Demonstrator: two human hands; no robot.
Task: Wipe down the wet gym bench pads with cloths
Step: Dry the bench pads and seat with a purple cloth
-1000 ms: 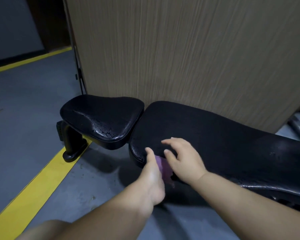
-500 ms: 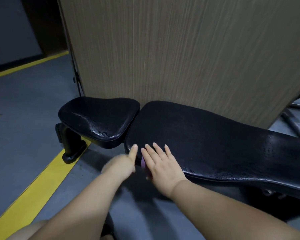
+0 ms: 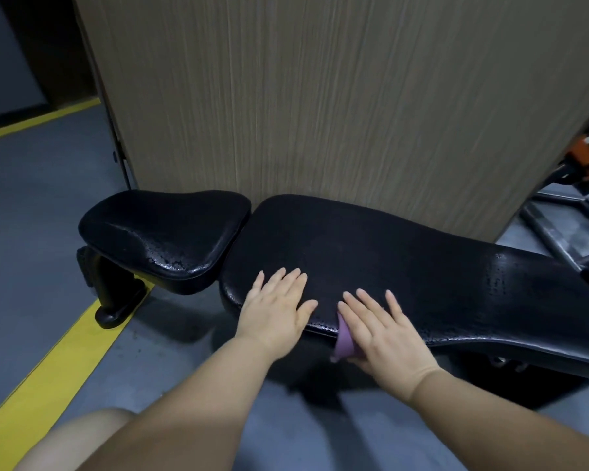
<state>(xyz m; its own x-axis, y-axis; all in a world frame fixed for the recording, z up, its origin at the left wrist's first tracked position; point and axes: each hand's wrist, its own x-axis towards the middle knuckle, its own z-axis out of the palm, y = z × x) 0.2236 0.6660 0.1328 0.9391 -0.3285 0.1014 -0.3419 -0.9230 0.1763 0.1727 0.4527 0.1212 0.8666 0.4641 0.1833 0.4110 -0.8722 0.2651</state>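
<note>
Left hand flat, fingers straight, on the long pad near its front edge, right hand flat, pressing purple cloth over that edge, wooden panel just behind, wet pad stretching right.

The left hand, curled at the edge half a second ago, now lies flat on the long pad. The right hand sits further right, apart from the left, pressing the purple cloth flat.
</note>
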